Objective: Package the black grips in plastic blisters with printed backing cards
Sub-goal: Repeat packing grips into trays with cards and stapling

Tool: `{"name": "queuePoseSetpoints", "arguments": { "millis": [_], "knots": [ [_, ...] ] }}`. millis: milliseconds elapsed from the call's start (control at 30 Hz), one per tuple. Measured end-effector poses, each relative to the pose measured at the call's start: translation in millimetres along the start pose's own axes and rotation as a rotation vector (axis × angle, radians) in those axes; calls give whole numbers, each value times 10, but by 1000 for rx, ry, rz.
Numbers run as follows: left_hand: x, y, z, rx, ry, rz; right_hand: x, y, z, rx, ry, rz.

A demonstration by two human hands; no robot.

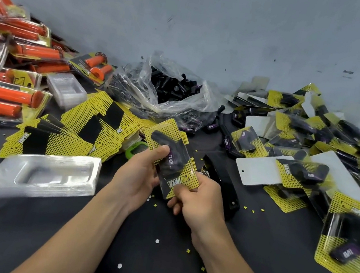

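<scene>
Both hands hold one assembled pack (171, 156) above the middle of the dark table: a clear blister with a black grip inside, over a yellow dotted backing card. My left hand (143, 173) grips its left edge, thumb on top of the blister. My right hand (197, 199) pinches the near bottom corner of the card. Loose black grips (174, 86) fill an open clear plastic bag at the back. A fanned stack of yellow backing cards (76, 135) lies to the left, and a stack of empty clear blisters (44, 174) sits at the near left.
A black stapler (223, 185) lies just right of my hands. Finished black-grip packs (312, 151) pile up on the right. Orange-grip packs (10, 64) are heaped at the far left by a smaller blister stack (67, 89). Punched paper bits dot the table (113, 231). A grey wall stands behind.
</scene>
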State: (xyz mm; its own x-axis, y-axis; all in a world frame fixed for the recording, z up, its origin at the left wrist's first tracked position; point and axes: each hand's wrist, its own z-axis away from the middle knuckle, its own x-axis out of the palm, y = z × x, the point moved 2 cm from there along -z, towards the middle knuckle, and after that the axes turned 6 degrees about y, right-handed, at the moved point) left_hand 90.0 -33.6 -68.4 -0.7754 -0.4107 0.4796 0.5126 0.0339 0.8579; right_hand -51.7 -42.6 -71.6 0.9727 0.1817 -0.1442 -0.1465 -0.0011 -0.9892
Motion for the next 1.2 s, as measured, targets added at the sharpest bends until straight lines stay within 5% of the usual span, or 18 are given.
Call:
{"name": "queuePoseSetpoints", "arguments": {
  "millis": [200,333,433,600,733,933,1067,1200],
  "knots": [
    [-62,10,-45,59,103,29,-107,-95,-37,-224,-51,300],
    [-105,43,-52,64,146,106,-331,-242,-33,-528,323,341],
    [-102,36,-55,47,151,100,-531,-264,-135,-483,588,421],
    [-110,20,-80,56,161,87,-557,-110,-288,-58,213,801],
    [-143,24,-105,88,185,116,-491,-107,-264,-79,60,960],
    [-178,108,-103,135,262,231,-444,-132,-185,-130,20,923],
    [-165,120,-80,126,249,253,-331,-113,-111,-254,15,1102],
    [-153,126,-59,116,193,276,-331,-152,-100,-246,11,894]
  ]
}}
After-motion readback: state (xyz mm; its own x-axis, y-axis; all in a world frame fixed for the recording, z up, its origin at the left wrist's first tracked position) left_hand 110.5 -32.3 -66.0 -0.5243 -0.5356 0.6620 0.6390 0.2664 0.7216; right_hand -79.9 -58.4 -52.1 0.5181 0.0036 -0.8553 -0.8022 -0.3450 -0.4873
